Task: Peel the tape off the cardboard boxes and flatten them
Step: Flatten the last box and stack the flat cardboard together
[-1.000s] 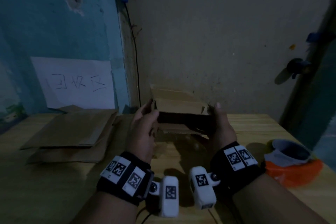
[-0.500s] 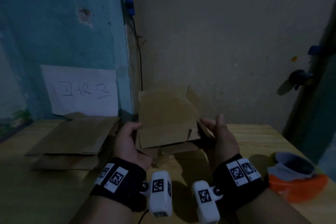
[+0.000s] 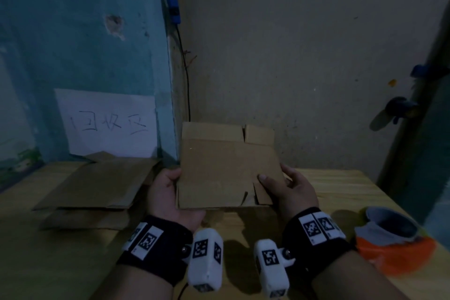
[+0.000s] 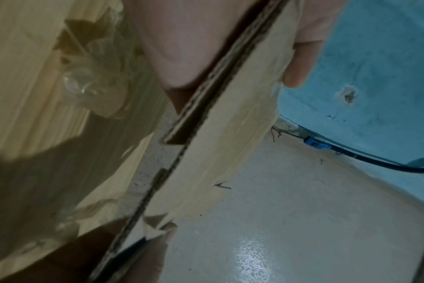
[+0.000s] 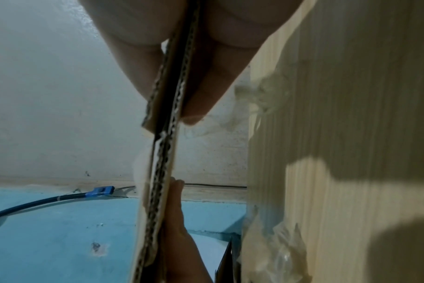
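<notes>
A flattened brown cardboard box (image 3: 226, 168) is held upright above the wooden table (image 3: 341, 190), its broad face toward me. My left hand (image 3: 168, 192) grips its lower left edge, thumb on the front. My right hand (image 3: 289, 190) pinches its lower right corner, thumb on the front. The left wrist view shows the box's folded edge (image 4: 206, 122) between thumb and fingers. In the right wrist view the double cardboard edge (image 5: 167, 134) sits between my thumb and fingers. Crumpled clear tape (image 4: 95, 84) lies on the table below.
A stack of flattened cardboard (image 3: 97, 185) lies at the table's left, under a white paper sign (image 3: 107, 122) on the blue wall. An orange container with a grey-white lining (image 3: 392, 238) stands at the right edge. A black cable (image 3: 185, 75) runs down the wall corner.
The box, an open hollow shape a second ago, has been pressed flat and turned upright. Both hands have shifted to its lower corners.
</notes>
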Action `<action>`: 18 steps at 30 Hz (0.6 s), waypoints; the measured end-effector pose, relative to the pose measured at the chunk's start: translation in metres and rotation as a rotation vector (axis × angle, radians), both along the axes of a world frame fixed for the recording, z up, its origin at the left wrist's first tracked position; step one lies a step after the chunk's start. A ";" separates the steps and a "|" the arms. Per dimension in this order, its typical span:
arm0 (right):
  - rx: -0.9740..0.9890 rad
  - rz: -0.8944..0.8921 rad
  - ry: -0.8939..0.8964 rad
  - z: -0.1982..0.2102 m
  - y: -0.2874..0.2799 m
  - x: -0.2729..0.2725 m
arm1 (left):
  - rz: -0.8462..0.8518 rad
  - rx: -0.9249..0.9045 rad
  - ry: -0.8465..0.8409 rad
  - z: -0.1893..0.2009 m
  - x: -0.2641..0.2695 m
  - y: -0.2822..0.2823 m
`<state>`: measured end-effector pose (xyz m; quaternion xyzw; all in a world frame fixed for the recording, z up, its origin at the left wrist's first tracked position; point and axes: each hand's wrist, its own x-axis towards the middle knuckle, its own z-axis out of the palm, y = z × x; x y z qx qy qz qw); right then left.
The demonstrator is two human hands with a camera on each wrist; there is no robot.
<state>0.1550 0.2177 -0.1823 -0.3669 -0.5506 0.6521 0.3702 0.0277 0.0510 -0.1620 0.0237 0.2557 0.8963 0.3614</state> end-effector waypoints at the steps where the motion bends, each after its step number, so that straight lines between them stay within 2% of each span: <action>1: 0.014 -0.006 0.000 0.000 0.000 0.000 | -0.008 -0.002 0.015 0.001 0.001 0.001; 6: -0.021 -0.039 0.032 -0.001 0.000 0.002 | -0.076 -0.050 0.087 0.000 0.003 0.002; 8: -0.052 -0.011 0.103 0.001 0.001 0.001 | -0.085 -0.062 0.077 -0.001 0.001 0.002; 12: -0.332 0.026 0.181 0.006 0.008 0.001 | -0.065 -0.066 0.040 -0.002 -0.001 0.002; 15: -0.531 0.068 0.400 0.008 0.007 -0.002 | -0.030 -0.033 -0.015 -0.001 0.000 0.004; 18: -0.525 0.171 0.427 0.006 0.003 -0.010 | 0.013 0.017 -0.057 -0.002 -0.001 0.005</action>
